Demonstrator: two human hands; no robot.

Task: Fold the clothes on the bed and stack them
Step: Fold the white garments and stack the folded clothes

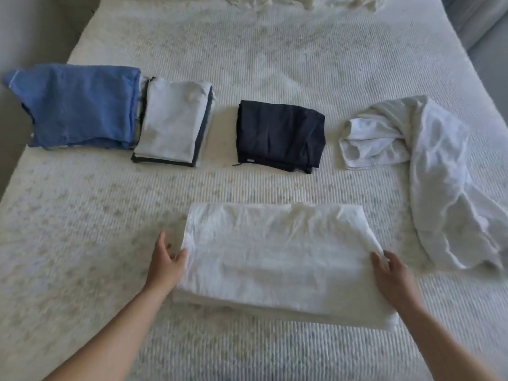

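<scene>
A large folded white fabric piece [277, 259], creased and several layers thick, lies on the near middle of the cream ribbed bed cover [275, 64], directly in front of the person. The left hand [166, 264] sits at the fabric's left edge, its fingers resting on the bed beside the cloth and its thumb touching the top layer near the far-left corner; the grip there looks loose, and whether any fingers reach under the layers cannot be told. The right hand [393, 273] lies at the right edge with fingers curled around the fabric's corner, pinching the upper layer. Farther back, a row of folded items runs across the bed: a blue folded garment [79, 105] at the far left, overhanging the bed's edge; just beside it and touching, a light grey folded garment with dark trim [173, 122]; then, well apart to the right, a navy folded garment [280, 134]. At the right lies a crumpled, unfolded white garment [428, 166], trailing toward the near right edge and close to the folded fabric's right side without touching it. At the far end of the bed a rumpled cream cloth [275, 1] is partly cut off by the frame. Nothing lies between the hands and the folded row.
</scene>
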